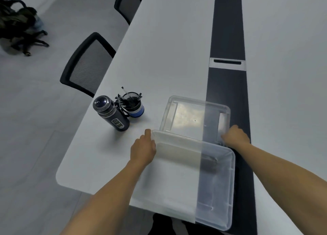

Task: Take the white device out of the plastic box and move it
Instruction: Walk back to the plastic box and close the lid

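Observation:
A clear plastic box [228,190] stands open at the table's near edge, partly over the dark centre strip. Its clear lid [187,114] lies flat on the table just beyond it. Inside the box, against the far wall, a pale oblong shape [177,153] shows blurred; it may be the white device. My left hand [143,149] grips the box's far left corner, thumb at the rim. My right hand [235,135] is curled at the far right corner, where box and lid meet.
A dark water bottle [111,112] and a mesh pen cup [133,103] stand left of the lid. Two black mesh chairs [88,64] are pushed to the table's left edge. A cable hatch [227,62] sits in the dark strip [228,31]. A bag-laden chair [19,24] stands on the floor.

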Demonstrator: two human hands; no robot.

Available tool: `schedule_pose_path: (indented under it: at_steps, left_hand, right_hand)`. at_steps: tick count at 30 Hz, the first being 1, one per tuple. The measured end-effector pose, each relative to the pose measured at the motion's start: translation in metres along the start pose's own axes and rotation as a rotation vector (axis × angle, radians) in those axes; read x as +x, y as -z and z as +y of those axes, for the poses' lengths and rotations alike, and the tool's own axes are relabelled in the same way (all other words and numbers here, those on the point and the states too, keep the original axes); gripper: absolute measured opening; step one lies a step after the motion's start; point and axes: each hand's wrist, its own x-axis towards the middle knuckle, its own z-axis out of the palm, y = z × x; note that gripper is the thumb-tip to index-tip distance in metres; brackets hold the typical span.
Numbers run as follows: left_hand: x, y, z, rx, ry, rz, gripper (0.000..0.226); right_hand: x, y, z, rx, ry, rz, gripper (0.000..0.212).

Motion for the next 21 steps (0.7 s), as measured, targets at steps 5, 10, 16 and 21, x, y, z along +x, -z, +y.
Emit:
schedule_pose_path:
  at_steps: [5,10,16,21]
  left_hand:
    - [0.003,-0.006,-0.002,-0.044,-0.001,0.047,0.030]
    - [0.003,-0.007,-0.003,-0.039,0.006,0.056,0.030]
    - [0.003,-0.007,-0.002,-0.033,0.013,0.060,0.031]
    - [0.003,-0.006,0.000,-0.032,0.020,0.065,0.029]
  right_hand:
    - [0.009,-0.022,0.010,0.052,-0.057,-0.037,0.060]
    - [0.017,-0.024,0.007,0.073,-0.032,0.010,0.038]
    - [0.027,-0.006,0.010,0.119,-0.007,0.083,0.025]
    - [0.022,-0.006,0.006,0.121,0.009,0.001,0.031]
